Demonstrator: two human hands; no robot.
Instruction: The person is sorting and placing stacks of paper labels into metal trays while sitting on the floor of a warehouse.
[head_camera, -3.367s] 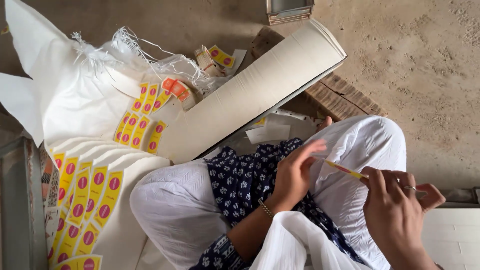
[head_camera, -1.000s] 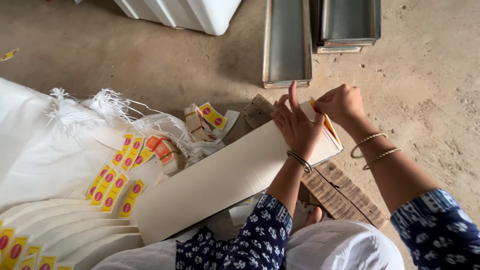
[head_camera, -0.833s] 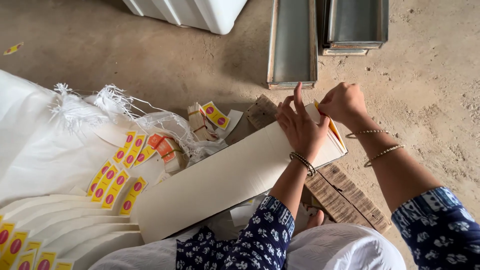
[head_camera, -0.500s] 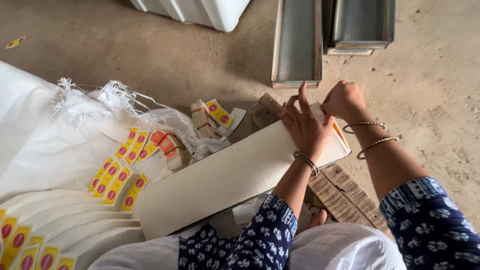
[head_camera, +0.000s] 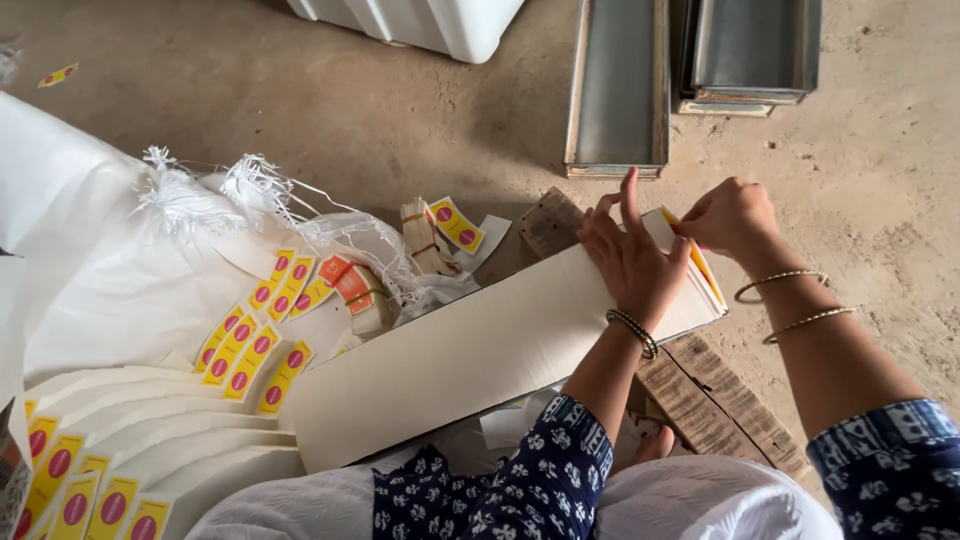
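Nearest the camera, below the long white card stack (head_camera: 480, 365) that serves as landmark, lie the person's white-clothed lap and patterned blue sleeves. Left of the stack's near end, fanned white sheets (head_camera: 150, 440) carry rows of yellow labels with red dots (head_camera: 240, 350), and beyond them sits a frayed white woven sack (head_camera: 120, 250).

On the stack's far right end, the left hand (head_camera: 632, 262) lies flat, fingers spread and pressing the top sheet down, index finger lifted. Just beside it, at the stack's far corner, the right hand (head_camera: 730, 215) has its fingertips pressed together, pinching a thin yellow-and-orange label strip (head_camera: 700, 268) against the end of the cards. How tightly it grips I cannot tell.

A few seconds back both hands were over the lap, working that strip in the air. By a second ago they had reached out to the stack's far end, and since then they have hardly shifted; only the view has drifted a little. I judge the strip is now being seated on or around the stack's end rather than merely carried there.

Under the stack's right end, a worn wooden board (head_camera: 715, 395) rests on the concrete floor (head_camera: 300, 110). Beyond the stack's middle lies a small bundle of labels (head_camera: 440, 235). Farther still stand grey metal trays (head_camera: 620, 90) and, at the top edge, a white plastic container (head_camera: 420, 20).
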